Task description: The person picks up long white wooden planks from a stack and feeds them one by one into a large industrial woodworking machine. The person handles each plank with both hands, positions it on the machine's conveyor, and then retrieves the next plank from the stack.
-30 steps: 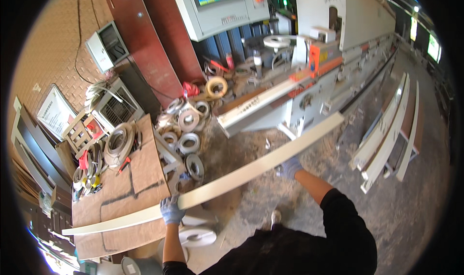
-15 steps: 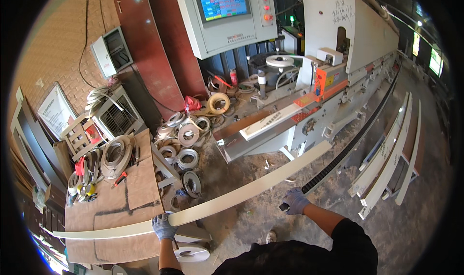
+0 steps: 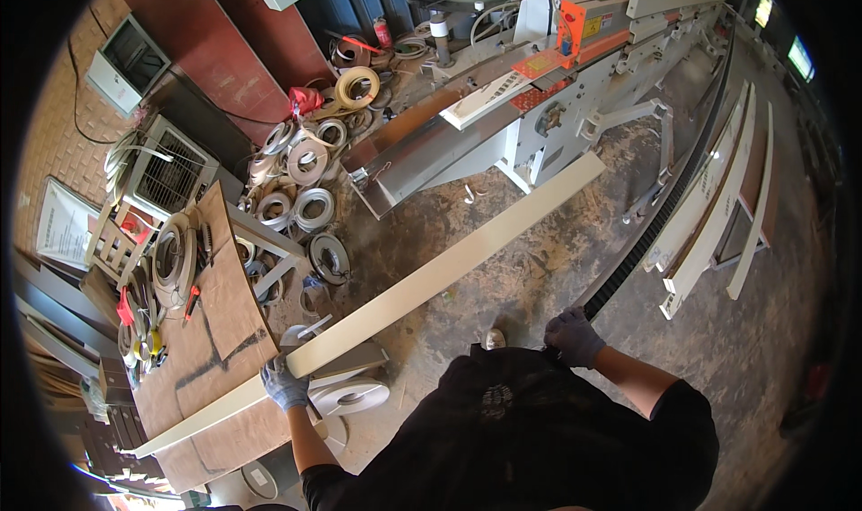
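- While I'm steering remotely, the pale strip (image 3: 440,273) runs from over the brown table (image 3: 238,322) rightward; it's in hand, not let go yet, and I can't tell how much is left;
- left hand (image 3: 285,385) wrapped round it, reaching forward;
- right hand (image 3: 575,338) curled at the end of the black track (image 3: 639,255), elbow bent; can't tell if it's gripping
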Demonstrator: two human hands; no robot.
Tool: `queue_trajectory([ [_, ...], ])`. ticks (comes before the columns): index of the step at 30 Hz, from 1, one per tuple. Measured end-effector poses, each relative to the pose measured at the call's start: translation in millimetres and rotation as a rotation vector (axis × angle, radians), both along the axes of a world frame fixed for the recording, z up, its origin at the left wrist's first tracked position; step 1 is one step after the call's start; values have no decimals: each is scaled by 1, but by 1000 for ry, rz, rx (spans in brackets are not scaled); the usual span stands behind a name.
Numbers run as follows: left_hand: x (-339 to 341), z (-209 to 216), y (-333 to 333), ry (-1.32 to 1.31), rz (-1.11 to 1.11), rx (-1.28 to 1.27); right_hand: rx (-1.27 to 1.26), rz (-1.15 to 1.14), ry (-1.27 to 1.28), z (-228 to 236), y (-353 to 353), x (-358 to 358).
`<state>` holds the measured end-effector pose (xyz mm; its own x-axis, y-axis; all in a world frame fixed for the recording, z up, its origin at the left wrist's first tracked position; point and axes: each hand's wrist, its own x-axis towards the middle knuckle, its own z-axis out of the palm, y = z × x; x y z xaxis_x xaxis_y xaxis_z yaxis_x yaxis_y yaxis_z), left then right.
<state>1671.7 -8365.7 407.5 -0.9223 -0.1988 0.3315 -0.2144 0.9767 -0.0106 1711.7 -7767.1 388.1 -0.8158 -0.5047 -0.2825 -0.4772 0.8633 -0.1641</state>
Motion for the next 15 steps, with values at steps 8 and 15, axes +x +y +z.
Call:
queue_trajectory([
  [8, -5, 3, 2, -46, 53, -25, -147, -50, 66, -6, -6, 9],
  [15, -47, 8, -29, 13, 49, -54, -311, -305, -143, 6, -28, -8],
])
